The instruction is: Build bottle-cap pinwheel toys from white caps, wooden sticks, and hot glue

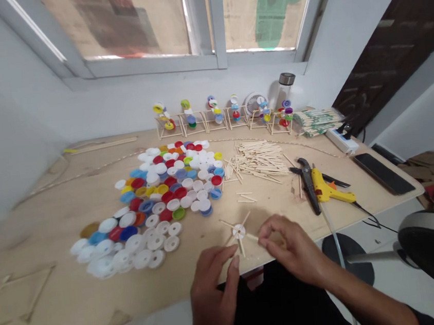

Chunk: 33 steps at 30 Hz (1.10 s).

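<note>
A small white disc [238,231] lies near the table's front edge, with several thin wooden sticks pointing out from it like spokes. My right hand [294,250] pinches the outer end of the stick [252,237] on the disc's right side. On the near left, my left hand [216,286] has thumb and forefinger slightly apart beside the lower spokes, nothing visible between them. Its other fingers are partly hidden. Loose short sticks [247,197] lie just beyond the disc.
Many coloured bottle caps [171,192] spread to the left. A pile of sticks [261,159], pliers [308,186], a yellow glue gun [330,187] and a phone [383,173] lie to the right. Stick frames with cap wheels [193,123] line the wall beside a bottle [285,90].
</note>
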Each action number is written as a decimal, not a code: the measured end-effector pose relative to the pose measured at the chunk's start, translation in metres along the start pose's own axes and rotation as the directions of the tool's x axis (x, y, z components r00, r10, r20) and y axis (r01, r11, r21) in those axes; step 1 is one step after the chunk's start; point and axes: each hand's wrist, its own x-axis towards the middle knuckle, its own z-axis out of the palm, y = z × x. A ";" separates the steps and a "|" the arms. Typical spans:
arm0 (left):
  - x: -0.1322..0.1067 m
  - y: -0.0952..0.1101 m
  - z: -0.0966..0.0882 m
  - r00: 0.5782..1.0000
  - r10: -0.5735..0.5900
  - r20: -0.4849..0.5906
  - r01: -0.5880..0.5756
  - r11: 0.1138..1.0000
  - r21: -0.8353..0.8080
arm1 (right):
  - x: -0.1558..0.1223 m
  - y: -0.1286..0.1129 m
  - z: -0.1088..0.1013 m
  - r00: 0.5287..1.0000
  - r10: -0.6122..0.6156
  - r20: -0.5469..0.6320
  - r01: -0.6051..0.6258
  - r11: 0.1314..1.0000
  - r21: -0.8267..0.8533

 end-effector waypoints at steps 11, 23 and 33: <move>-0.016 0.036 0.003 0.870 -0.467 0.160 0.493 0.803 -0.335 | -0.034 -0.015 0.032 1.000 -0.007 -0.029 0.011 0.993 0.120; -0.035 0.055 0.008 0.752 -0.586 0.300 0.634 0.519 -0.573 | -0.044 0.125 -0.100 0.925 -0.137 -0.354 -0.209 0.595 -0.776; -0.045 0.061 0.007 0.714 -0.636 0.293 0.638 0.417 -0.647 | -0.032 0.139 -0.115 0.957 -0.024 -0.290 -0.262 0.363 -0.894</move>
